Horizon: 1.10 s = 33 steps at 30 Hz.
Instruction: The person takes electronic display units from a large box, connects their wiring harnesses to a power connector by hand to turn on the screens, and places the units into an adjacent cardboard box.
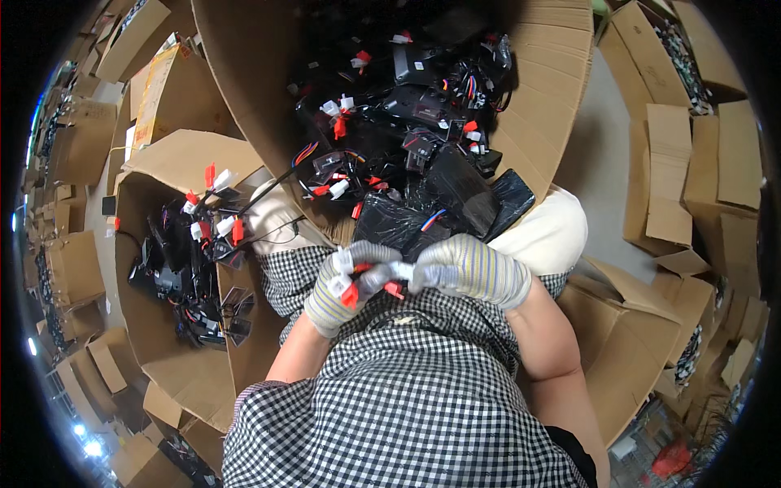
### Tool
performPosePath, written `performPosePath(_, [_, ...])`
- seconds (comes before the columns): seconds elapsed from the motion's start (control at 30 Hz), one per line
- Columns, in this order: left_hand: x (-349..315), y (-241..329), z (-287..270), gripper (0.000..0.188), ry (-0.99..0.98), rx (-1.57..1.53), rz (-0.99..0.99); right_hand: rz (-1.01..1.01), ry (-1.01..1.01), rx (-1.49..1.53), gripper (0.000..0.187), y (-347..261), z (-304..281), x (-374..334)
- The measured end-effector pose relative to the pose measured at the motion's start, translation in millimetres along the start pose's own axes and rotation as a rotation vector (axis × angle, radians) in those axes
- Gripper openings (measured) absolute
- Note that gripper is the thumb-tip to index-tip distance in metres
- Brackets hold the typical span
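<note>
Both my hands wear striped knit gloves and meet over my lap. My left hand [329,294] is closed around a bunch of cable connectors; a white connector [338,285] and a red connector [350,295] stick out of it. My right hand [480,270] pinches at a blurred white connector [400,272] between the two hands. Another red connector [394,289] hangs just below the fingertips. The wires leading from these connectors are mostly hidden by the gloves. Just beyond my hands lie black-wrapped packs [464,191] in a big cardboard box [541,73].
The big box tilts toward me, filled with black devices [407,106] and red and white plugs. At my left, a second cardboard box [183,382] holds more black devices with cables [175,276]. An open box [618,342] stands right of me. Many cartons surround the floor [602,154].
</note>
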<state>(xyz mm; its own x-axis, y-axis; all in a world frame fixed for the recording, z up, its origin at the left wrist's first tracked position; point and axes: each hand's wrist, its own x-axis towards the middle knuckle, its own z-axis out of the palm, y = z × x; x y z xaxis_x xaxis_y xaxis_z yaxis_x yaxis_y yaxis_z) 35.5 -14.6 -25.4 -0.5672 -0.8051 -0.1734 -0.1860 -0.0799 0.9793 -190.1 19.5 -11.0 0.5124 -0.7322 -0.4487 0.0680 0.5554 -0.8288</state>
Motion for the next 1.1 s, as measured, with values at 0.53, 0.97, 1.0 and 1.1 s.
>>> performPosePath(0.53, [-2.2, -5.5, -5.5, 0.035, -0.229, 0.109, -0.055, 0.076, -0.076, 0.374, 0.041, 48.7, 15.1, 3.8])
performPosePath(0.97, [-5.5, -18.9, -7.4, 0.063, -0.307, 0.069, -0.275, -0.452, 0.124, -0.385, 0.022, 12.2, 1.9, 20.3])
performPosePath(1.0, [-3.1, -19.9, -15.0, 0.045, -0.376, 0.259, -0.297, -0.365, 0.168, -0.143, 0.037, 0.1, -10.1, 24.1])
performPosePath(1.1, [-8.7, -37.0, -21.0, 0.024, -0.308, 0.256, -0.224, -0.353, 0.587, -0.505, 0.027, -28.1, -50.3, 73.2])
